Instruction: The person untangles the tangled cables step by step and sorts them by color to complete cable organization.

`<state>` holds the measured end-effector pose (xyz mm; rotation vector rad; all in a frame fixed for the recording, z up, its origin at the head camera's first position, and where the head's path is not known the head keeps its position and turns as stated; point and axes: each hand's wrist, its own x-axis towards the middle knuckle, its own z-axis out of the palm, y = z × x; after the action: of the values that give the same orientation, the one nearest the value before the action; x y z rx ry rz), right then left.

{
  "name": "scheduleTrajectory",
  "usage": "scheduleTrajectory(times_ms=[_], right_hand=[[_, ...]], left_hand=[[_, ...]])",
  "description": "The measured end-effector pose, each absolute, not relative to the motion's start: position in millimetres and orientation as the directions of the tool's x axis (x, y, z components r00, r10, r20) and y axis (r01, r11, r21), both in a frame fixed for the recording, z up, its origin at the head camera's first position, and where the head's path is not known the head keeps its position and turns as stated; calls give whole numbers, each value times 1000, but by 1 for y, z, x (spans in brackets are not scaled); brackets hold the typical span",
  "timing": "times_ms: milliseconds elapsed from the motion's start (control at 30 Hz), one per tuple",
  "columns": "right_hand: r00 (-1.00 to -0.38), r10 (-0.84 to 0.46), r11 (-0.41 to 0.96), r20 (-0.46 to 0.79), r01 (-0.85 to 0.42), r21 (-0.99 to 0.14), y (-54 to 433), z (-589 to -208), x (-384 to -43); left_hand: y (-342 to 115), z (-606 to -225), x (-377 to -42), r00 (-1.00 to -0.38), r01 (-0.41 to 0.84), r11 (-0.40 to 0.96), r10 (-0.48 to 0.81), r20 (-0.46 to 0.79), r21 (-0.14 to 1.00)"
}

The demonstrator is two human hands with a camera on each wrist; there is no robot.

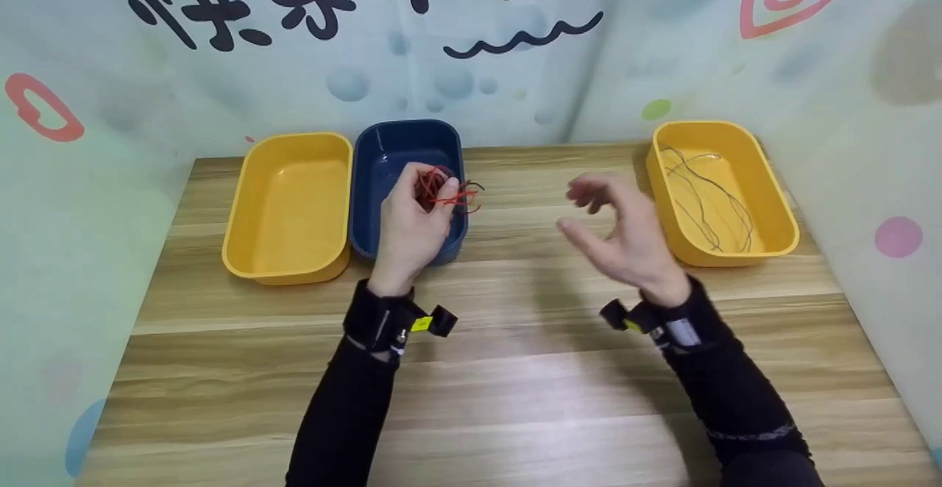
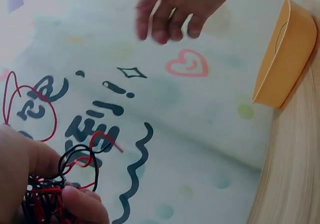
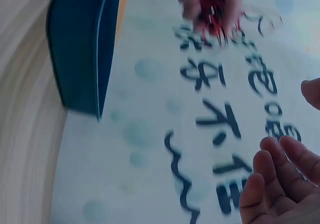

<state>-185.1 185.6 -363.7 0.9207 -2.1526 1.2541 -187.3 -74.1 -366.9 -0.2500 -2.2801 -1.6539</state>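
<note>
My left hand (image 1: pixel 412 229) grips the tangled red-and-black wires (image 1: pixel 433 187) over the navy bin (image 1: pixel 379 154), loose ends pointing rightward toward my empty, loosely spread right hand (image 1: pixel 629 237), well apart.

The left bin (image 1: pixel 288 215) and middle bin (image 1: pixel 375 145) are placed side by side on the desk (image 1: pixel 508 369), the right bin (image 1: pixel 778 215) well apart with strands (image 1: pixel 729 195) laid inside. A wire bundle (image 1: pixel 430 188) is held near the middle bin.
</note>
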Motion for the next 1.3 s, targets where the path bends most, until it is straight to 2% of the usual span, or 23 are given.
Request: scheduleTrajectory(times_ms=[100, 200, 500, 700, 933, 1300], right_hand=[[-663, -350, 331, 661, -748, -575, 164, -367, -178], [-679, -367, 296, 636, -733, -612, 145, -370, -172], [-788, -352, 285, 505, -604, -744, 118, -379, -169], [-831, -281, 240, 480, -545, -803, 115, -384, -175], [-901, -152, 135, 407, -427, -894, 114, -386, -181], [-937, -32, 16, 348, -348, -937, 117, -392, -186]], left_hand=[[-64, -368, -187, -905, 356, 408, -74, 420, 840], [-54, -370, -187, -885, 375, 439, -92, 456, 816], [-29, -386, -186, -857, 423, 474, -69, 511, 773], [-23, -394, -183, -841, 481, 466, 5, 542, 743], [-18, -394, -178, -867, 466, 469, 72, 493, 750], [-16, -388, -168, -853, 521, 449, 238, 464, 726]])
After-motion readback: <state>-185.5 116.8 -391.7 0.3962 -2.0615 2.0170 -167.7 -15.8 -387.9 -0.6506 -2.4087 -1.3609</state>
